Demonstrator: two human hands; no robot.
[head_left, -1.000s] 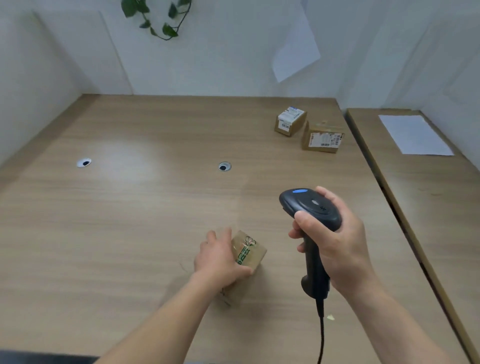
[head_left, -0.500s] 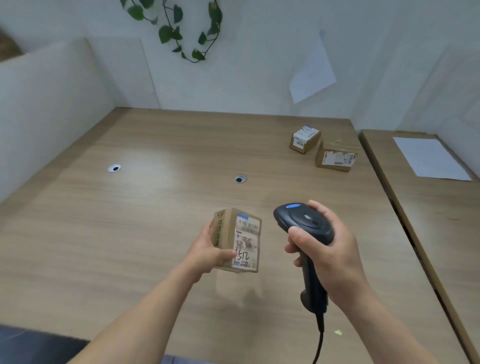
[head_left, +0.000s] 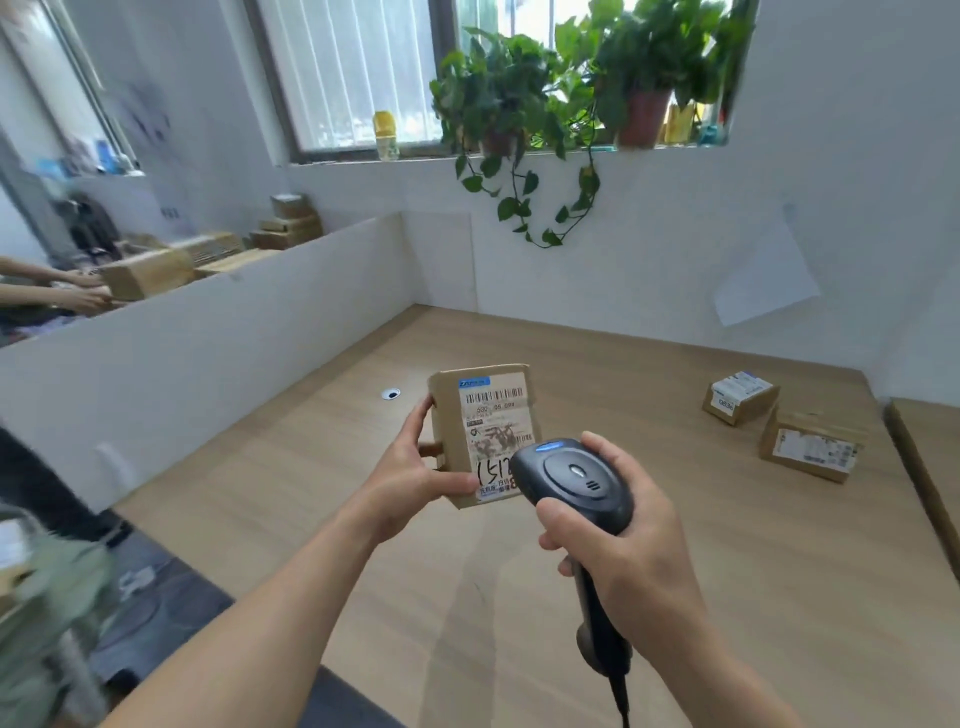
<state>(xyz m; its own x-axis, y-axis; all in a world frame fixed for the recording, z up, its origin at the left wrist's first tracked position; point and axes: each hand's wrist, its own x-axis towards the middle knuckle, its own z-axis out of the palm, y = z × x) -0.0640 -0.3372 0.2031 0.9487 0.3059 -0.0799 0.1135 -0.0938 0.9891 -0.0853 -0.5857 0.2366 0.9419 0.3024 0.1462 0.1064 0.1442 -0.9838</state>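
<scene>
My left hand (head_left: 410, 467) grips a small cardboard parcel (head_left: 480, 415) upright above the wooden table (head_left: 519, 597), its white shipping label with a barcode facing me. My right hand (head_left: 634, 540) grips the handle of a black barcode scanner (head_left: 571, 480). The scanner's head sits just in front of the parcel's lower right corner and covers part of the label. A black cable hangs from the scanner's handle.
Two more labelled parcels, one (head_left: 740, 397) behind the other (head_left: 810, 447), lie at the table's far right. A white partition (head_left: 208, 353) bounds the left side; another person's hands (head_left: 78, 291) handle boxes beyond it. Potted plants (head_left: 519, 104) stand on the windowsill.
My left hand lifted the parcel off the table and turned its label toward me. The scanner now overlaps the label. My head has tilted up, showing the window and partition.
</scene>
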